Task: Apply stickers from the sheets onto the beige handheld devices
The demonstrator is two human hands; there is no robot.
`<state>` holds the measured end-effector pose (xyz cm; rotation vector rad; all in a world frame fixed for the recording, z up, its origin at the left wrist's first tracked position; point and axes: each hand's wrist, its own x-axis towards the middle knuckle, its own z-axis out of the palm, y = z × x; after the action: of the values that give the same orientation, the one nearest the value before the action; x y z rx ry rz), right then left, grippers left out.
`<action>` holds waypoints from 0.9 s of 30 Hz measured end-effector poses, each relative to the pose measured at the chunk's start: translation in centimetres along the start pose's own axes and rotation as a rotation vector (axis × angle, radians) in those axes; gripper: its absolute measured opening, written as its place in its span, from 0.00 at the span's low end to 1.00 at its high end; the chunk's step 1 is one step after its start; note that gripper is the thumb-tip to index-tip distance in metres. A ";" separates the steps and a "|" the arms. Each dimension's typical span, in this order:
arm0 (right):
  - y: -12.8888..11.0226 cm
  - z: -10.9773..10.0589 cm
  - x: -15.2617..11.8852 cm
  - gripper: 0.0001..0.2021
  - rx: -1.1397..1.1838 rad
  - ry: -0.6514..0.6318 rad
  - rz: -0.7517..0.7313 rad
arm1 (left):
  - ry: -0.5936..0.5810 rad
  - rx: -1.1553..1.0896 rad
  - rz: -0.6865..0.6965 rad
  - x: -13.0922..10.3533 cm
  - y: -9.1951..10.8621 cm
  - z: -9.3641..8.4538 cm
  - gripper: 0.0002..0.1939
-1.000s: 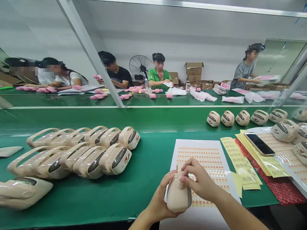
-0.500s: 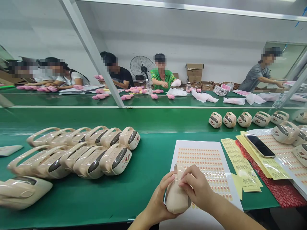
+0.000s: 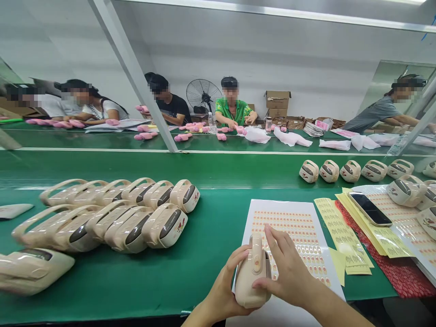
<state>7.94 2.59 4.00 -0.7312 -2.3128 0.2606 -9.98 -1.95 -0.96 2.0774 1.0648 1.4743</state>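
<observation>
A beige plastic housing with a carry handle [image 3: 250,286], like a small toy rice cooker, is tilted up above the sticker sheet. My left hand [image 3: 226,284] wraps its left side and underside, thumb near the top. A small oval sticker [image 3: 256,262] shows on the handle's near end. My right hand [image 3: 289,263] has its fingers stretched out and apart beside the handle, its thumb touching the housing's right side. Beneath both hands lies a white sheet [image 3: 282,206] with rows of small oval orange-and-gold stickers. The housing's far face is hidden.
Two rows of similar beige housings [image 3: 165,225] stand at left; more [image 3: 350,171] line the back right. Yellow sticker sheets [image 3: 335,222], a phone [image 3: 369,209] and red bubble wrap [image 3: 403,277] lie at right. Co-workers [image 3: 235,106] sit across, behind a metal post [image 3: 136,72].
My right fingers, pinched at the handle before, have opened and moved off it. The oval sticker is now visible on the handle end. My left hand keeps its hold.
</observation>
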 end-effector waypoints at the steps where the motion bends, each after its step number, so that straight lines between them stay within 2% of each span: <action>1: 0.1 0.1 0.2 0.43 0.106 -0.040 0.068 | -0.013 0.002 0.015 0.0 0.0 -0.1 0.49; 4: -0.2 0.7 0.9 0.32 0.497 -0.115 0.196 | -0.043 -0.001 0.053 0.1 0.3 -0.3 0.51; 6: -0.6 1.2 1.2 0.24 0.693 -0.061 0.234 | -0.034 -0.006 0.054 0.0 0.4 -0.2 0.50; 9: -0.8 2.2 1.4 0.20 0.841 0.048 0.323 | 0.022 -0.041 0.025 -0.7 0.1 0.5 0.48; 11: -0.6 2.8 1.5 0.17 0.932 0.074 0.431 | 0.152 -0.181 -0.062 -1.4 -0.5 1.4 0.47; 13: -0.2 3.0 1.5 0.14 0.972 0.123 0.531 | 0.343 -0.446 -0.229 -1.8 -1.0 2.3 0.45; 14: -0.1 3.0 1.4 0.13 0.943 0.164 0.555 | 0.427 -0.589 -0.323 -1.7 -1.0 2.6 0.41; 15: -0.1 2.9 1.3 0.12 0.879 0.213 0.546 | 0.484 -0.740 -0.414 -1.5 -0.8 2.8 0.34; 17: -0.3 2.3 0.9 0.11 0.684 0.312 0.425 | 0.504 -1.041 -0.577 -0.5 0.0 2.6 0.25; 20: -1.2 1.5 0.5 0.12 0.444 0.370 0.144 | 0.441 -1.485 -0.742 1.4 1.9 1.9 0.23; 22: -1.7 1.2 0.5 0.11 0.345 0.352 0.036 | 0.416 -1.609 -0.756 2.1 2.8 1.7 0.22; 27: -2.0 1.4 1.0 0.09 0.210 0.345 -0.004 | 0.465 -1.684 -0.731 2.2 3.2 2.2 0.23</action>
<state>5.56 1.52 4.25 -0.6120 -1.9270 0.3403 -6.41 -2.12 1.73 0.1587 0.2461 1.4688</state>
